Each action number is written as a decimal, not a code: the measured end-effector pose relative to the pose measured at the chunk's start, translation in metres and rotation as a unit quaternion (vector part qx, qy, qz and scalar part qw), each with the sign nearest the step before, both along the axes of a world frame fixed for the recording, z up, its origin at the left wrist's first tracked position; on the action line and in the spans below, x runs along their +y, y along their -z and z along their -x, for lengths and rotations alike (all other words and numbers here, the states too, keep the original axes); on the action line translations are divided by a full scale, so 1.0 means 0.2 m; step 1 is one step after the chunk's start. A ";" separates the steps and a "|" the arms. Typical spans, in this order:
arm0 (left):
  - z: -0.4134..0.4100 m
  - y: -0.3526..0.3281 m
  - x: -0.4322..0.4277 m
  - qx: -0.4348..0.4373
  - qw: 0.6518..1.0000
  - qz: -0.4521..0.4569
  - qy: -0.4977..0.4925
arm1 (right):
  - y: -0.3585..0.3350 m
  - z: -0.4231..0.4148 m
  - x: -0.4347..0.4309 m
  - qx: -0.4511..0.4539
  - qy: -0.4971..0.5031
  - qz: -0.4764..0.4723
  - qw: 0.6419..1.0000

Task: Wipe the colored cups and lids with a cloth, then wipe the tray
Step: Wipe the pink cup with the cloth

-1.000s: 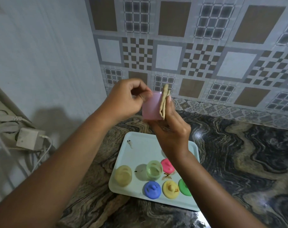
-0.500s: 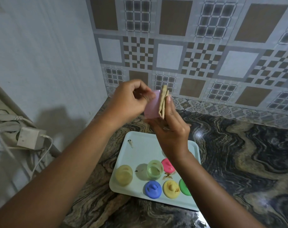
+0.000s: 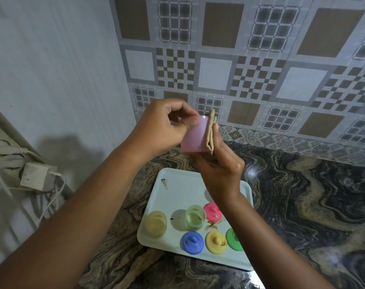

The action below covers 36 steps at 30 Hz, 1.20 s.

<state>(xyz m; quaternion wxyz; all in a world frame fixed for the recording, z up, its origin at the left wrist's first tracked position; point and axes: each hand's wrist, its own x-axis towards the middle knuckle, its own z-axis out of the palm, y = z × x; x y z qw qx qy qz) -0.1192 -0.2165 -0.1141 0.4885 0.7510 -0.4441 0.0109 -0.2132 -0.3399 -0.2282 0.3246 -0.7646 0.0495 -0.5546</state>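
We count three cups: a pink cup (image 3: 193, 136) held up in the air, and a yellow cup (image 3: 156, 224) and a green cup (image 3: 195, 217) standing on the tray. We count four lids, all lying on the tray: a pink lid (image 3: 213, 211), a blue lid (image 3: 192, 242), a yellow lid (image 3: 216, 241) and a green lid (image 3: 233, 239), the last partly hidden behind an arm. There is one tray (image 3: 177, 190), one folded cloth (image 3: 211, 132) and one table (image 3: 302, 195). On the tray's bare surface we make out three dirty marks. At the left wall we see one white charger block (image 3: 38, 176); its cables are too tangled for us to count.
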 end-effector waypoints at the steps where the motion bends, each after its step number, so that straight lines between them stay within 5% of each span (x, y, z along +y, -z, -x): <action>1: 0.01 0.00 0.00 -0.001 1.000 0.002 -0.005 | -0.01 0.00 0.00 -0.008 -0.011 -0.027 1.000; 8: -0.05 0.00 0.04 0.151 0.988 0.018 0.009 | 0.02 0.00 -0.01 0.005 -0.062 -0.118 0.991; 15: 0.03 -0.04 0.02 -0.020 1.000 0.000 -0.020 | -0.04 0.01 -0.01 -0.015 -0.023 -0.023 0.999; 19: 0.01 -0.03 0.04 0.095 0.995 0.037 0.000 | -0.02 0.01 -0.03 0.001 -0.063 -0.108 0.992; 24: -0.01 -0.02 0.05 0.119 0.993 0.020 -0.001 | -0.01 0.00 -0.03 0.012 -0.058 -0.099 0.993; 29: 0.04 -0.06 0.05 0.003 0.999 -0.031 -0.011 | -0.07 0.02 -0.01 -0.010 -0.017 0.021 1.000; 36: -0.01 -0.03 0.07 0.090 0.996 0.006 0.014 | -0.02 0.03 -0.01 0.010 -0.058 -0.132 0.990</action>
